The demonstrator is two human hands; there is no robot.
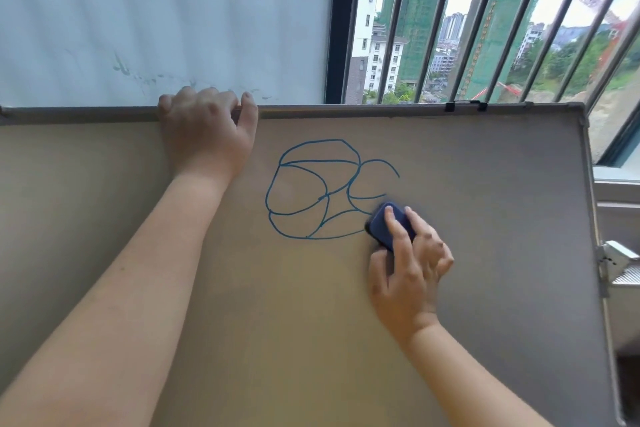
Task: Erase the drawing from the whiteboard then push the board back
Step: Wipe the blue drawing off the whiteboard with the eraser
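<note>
The whiteboard [485,163] fills most of the view, its metal top edge running across the upper third. A blue line drawing [311,189] of looping shapes sits at the board's upper middle. My left hand [207,128] grips the board's top edge, fingers curled over it, left of the drawing. My right hand [408,263] presses a dark blue eraser [384,225] flat against the board at the drawing's lower right corner. The eraser is blurred. The lines at the drawing's right end stop short beside it.
Behind the board are a frosted window pane [156,17] and an open window with vertical metal bars [485,21], buildings beyond. A black clip [465,106] sits on the board's top edge. A metal bracket [616,260] sticks out past the board's right frame.
</note>
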